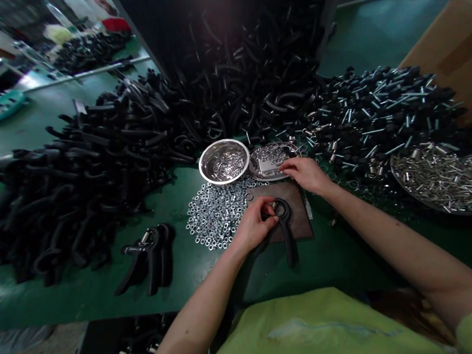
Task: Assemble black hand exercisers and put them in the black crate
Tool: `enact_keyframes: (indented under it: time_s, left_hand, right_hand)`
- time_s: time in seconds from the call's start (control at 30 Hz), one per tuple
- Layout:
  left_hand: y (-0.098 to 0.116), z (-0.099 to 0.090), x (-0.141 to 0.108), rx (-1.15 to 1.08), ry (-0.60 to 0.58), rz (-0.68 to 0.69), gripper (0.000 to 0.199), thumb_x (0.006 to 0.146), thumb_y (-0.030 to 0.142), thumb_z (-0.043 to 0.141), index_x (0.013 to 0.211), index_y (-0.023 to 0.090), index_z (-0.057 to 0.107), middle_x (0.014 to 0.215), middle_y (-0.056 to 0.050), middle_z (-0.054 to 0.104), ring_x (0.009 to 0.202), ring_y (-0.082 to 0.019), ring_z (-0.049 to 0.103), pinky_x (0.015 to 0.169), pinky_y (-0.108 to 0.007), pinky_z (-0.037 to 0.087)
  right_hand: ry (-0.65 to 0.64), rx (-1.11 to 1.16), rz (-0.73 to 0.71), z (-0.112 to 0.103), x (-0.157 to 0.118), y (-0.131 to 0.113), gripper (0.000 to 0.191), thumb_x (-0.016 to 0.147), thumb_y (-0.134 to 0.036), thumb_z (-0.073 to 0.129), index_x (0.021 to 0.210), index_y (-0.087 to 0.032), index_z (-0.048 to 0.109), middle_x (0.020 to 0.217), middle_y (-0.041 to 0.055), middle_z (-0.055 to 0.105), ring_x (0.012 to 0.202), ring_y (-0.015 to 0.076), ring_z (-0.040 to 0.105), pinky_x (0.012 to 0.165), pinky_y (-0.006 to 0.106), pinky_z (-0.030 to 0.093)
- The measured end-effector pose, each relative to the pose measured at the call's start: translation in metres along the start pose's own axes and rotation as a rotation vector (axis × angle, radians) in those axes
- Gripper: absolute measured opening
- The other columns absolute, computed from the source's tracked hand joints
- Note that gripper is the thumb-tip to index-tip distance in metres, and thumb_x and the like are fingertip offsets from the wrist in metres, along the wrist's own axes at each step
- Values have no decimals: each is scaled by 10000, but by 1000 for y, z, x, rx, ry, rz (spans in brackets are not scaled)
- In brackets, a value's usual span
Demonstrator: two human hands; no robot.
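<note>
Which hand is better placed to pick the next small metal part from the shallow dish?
Right, probably. The right hand already rests with its fingertips at the shallow steel dish of small metal parts, while the left hand is occupied holding the black plastic hand-grip handle on the brown mat.

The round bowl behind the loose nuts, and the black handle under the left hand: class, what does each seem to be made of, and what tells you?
The round bowl looks like polished metal, probably stainless steel: it is silvery and mirrors the light. The black handle under the left hand looks like matt moulded plastic or rubber, dull with no glint; which of the two cannot be told.
</note>
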State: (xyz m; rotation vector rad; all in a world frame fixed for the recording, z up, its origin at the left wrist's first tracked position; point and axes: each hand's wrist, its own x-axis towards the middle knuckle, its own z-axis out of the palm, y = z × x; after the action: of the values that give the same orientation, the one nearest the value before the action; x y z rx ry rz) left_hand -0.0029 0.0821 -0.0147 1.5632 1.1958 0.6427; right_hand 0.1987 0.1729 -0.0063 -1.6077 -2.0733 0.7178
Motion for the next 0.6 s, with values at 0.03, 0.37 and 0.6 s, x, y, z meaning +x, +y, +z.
enact_keyframes:
  time_s: [0.03,0.37,0.6]
  left_hand:
    - [-1,0,1,-9,-4,-4,371,715,145,633,1071,196,540,826,14,583,786,-144,556,748,-264,426]
    - [-3,-3,1,-93,-46,-4,400,702,129,623,1088,194,542,802,19,564,785,-142,547,764,-269,419]
    - [-3,-2,2,-76,-40,10,382,700,128,625,1071,188,557,802,19,571,779,-139,546,764,-268,410]
  right_hand:
    - [6,22,-6,1,0,1,202,818,-143,556,941,-174,713,936,43,703,770,144,635,759,274,479]
    - [100,381,123,9,-2,6,88,716,-246,647,773,-180,655,680,-1,655,551,129,583,516,251,467]
    - [149,423,187,10,3,7,154,707,-325,646,724,-174,618,609,-5,624,452,108,503,457,248,407]
